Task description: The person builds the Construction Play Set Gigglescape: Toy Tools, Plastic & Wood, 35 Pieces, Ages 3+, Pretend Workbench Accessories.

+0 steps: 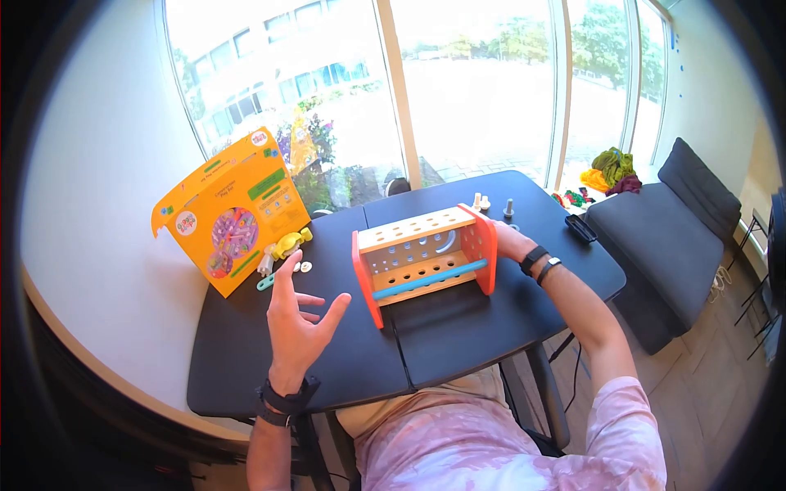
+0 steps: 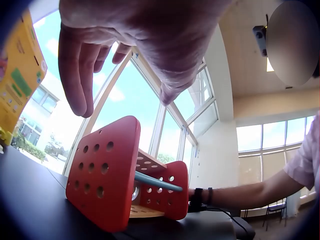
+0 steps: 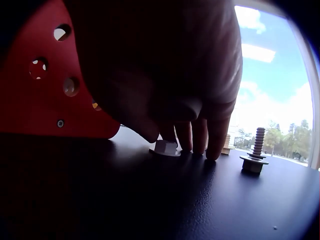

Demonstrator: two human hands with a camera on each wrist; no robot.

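Observation:
A toy workbench with red perforated end panels, pale wooden boards and a blue rod stands on the dark table. Left of it, my left hand hovers with fingers and thumb spread, holding nothing; the left wrist view has it above the near red panel. Beyond the other red panel is my right hand, partly hidden by it in the head view. In the right wrist view its thumb and finger pinch a whitish flanged hex nut low at the tabletop. A grey bolt stands on its head beside those fingers.
At the back left stands an orange toy box, with yellow pieces and a teal strip before it. Pale bolts stand behind the right hand. A dark glasses-like item lies near the right edge. A grey chair adjoins the table.

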